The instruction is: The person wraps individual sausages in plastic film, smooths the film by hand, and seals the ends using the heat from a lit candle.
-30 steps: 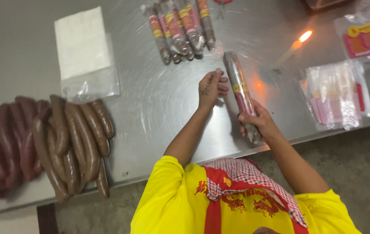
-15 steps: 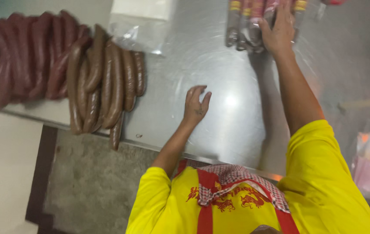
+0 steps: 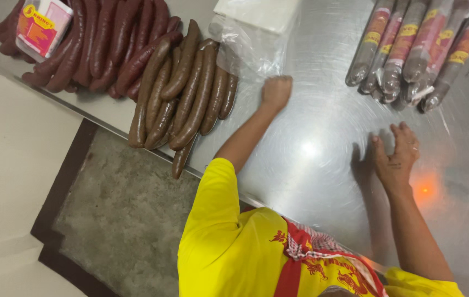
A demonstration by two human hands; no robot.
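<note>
Two hands rest on the steel bench [image 3: 311, 181]: the left hand [image 3: 276, 91] is balled into a fist pinching the clear plastic bag [image 3: 245, 47] that holds a white stack, and the right hand [image 3: 396, 157] lies flat and empty. About nine brown sausages [image 3: 185, 93] lie beside the bag; five wrapped sausages [image 3: 410, 47] lie beyond the right hand.

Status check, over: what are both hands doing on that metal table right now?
Left hand fisted at the clear plastic bag, beside the brown sausages. Right hand open, flat on the steel table, holding nothing. Wrapped sausages beyond it. Nothing between them.
</note>
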